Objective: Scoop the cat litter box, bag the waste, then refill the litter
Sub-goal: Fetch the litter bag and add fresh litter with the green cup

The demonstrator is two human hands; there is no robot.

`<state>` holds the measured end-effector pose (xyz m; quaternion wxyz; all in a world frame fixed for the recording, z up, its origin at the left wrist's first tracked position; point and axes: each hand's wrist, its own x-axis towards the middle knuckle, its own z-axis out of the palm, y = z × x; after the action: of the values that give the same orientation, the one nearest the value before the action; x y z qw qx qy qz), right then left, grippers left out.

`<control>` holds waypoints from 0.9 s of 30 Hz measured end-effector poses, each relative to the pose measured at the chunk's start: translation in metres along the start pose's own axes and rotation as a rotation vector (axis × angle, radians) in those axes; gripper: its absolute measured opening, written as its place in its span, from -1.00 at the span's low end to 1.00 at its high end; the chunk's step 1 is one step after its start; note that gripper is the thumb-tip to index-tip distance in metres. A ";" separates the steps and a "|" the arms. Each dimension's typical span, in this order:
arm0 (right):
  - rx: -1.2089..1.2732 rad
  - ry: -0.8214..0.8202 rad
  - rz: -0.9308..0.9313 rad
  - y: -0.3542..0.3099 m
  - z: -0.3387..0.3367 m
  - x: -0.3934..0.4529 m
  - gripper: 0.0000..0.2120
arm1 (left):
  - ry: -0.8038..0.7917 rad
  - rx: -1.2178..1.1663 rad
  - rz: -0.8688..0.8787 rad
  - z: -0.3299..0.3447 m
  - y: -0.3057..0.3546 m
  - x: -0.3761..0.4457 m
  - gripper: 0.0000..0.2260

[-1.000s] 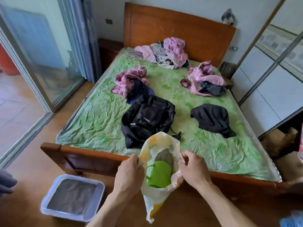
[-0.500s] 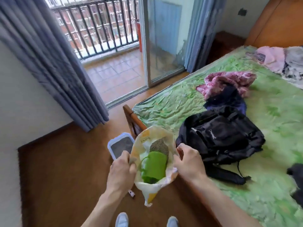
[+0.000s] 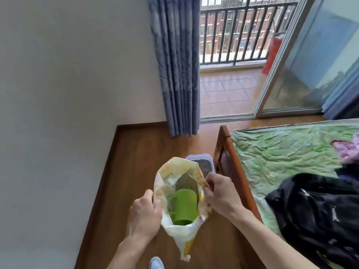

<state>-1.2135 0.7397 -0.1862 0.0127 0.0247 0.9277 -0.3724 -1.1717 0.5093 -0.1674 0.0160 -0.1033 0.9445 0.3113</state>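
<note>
You find no text you can read here. The litter bag [image 3: 171,178] shows yellow and orange print near its open mouth, too blurred to make out. The black backpack [image 3: 318,208] on the bed carries a small pale label, its lettering too small to tell.

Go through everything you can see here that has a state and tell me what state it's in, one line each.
litter bag: open at the top, held up off the floor
green cup: inside the bag, on the litter
left hand: grips the bag's left edge
right hand: pinches the bag's right edge
litter box: on the floor by the bed, uncovered, litter inside
balcony door: slid open
curtain: drawn aside
backpack: lying on the bed
</note>
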 end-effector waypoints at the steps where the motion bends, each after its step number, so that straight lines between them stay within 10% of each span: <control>1: -0.008 -0.014 -0.019 -0.006 0.010 0.002 -0.94 | -0.003 -0.001 -0.022 -0.004 -0.011 0.002 -0.75; 17: -0.053 -0.122 0.041 -0.033 0.142 0.029 -0.81 | -0.206 -0.042 -0.114 0.007 -0.143 0.063 -0.71; 27: 0.046 -0.171 0.099 0.068 0.253 0.097 -0.80 | -0.200 0.008 -0.232 0.128 -0.208 0.132 -0.71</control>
<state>-1.3049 0.6177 -0.4200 0.1096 0.0392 0.9121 -0.3932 -1.2620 0.3969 -0.4045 0.1465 -0.1804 0.9211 0.3124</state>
